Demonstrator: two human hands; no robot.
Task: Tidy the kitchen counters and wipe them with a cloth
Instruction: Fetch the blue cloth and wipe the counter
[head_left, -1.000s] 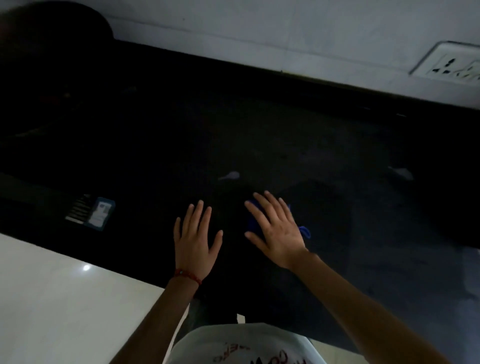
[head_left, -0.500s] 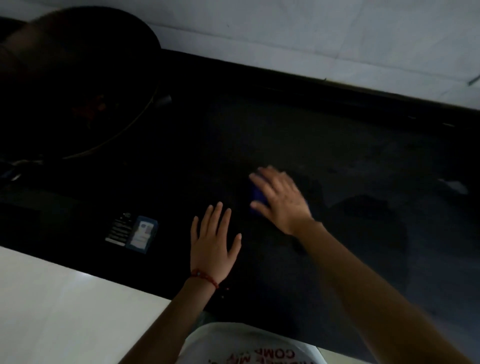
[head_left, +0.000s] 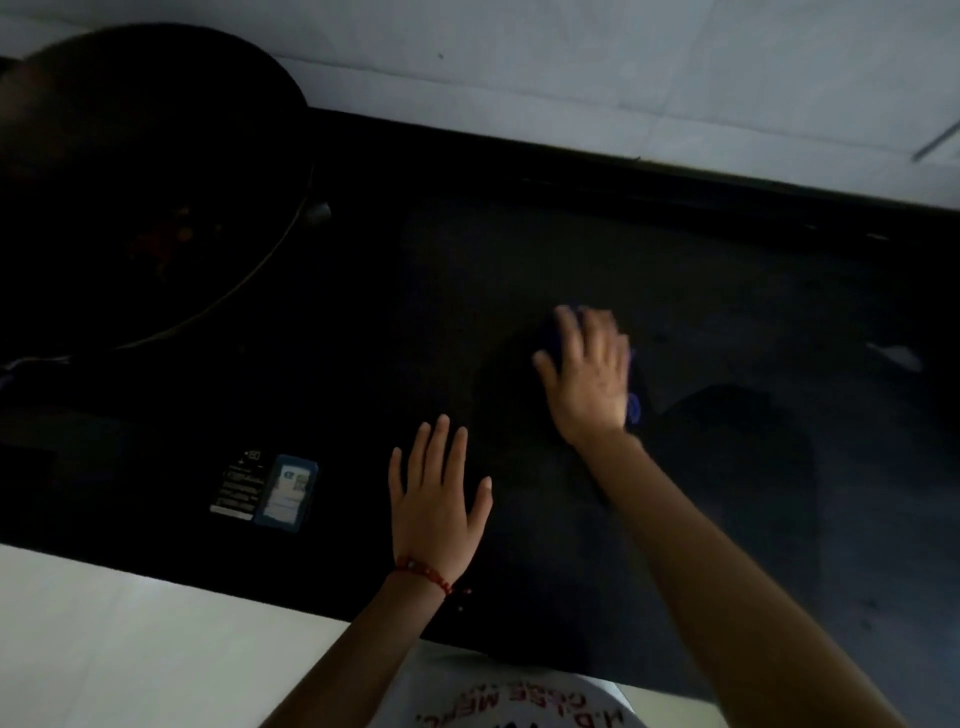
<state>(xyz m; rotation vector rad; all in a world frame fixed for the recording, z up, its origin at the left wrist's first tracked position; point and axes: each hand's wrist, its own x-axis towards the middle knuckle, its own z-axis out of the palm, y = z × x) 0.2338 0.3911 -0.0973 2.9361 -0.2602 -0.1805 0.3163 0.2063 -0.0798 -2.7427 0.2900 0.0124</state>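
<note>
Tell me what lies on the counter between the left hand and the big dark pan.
In the head view, a small blue-edged label lies flat on the black counter between the left hand and the pan; otherwise that stretch looks bare.

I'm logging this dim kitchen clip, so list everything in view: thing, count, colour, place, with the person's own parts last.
counter: one, black, across the middle
wall: one, pale tiled, along the top
pan: one, dark, top left on the counter
labels: two, one black, one blue-white, side by side left of the left hand
cloth: one, blue, mostly hidden under the right hand
pale scrap: one, whitish, far right on the counter
white surface: one, bottom left
shirt: one, white with red print, bottom edge
bracelet: one, red, left wrist
left hand: fingers spread flat on the counter
right hand: blurred, flat on the cloth
</note>
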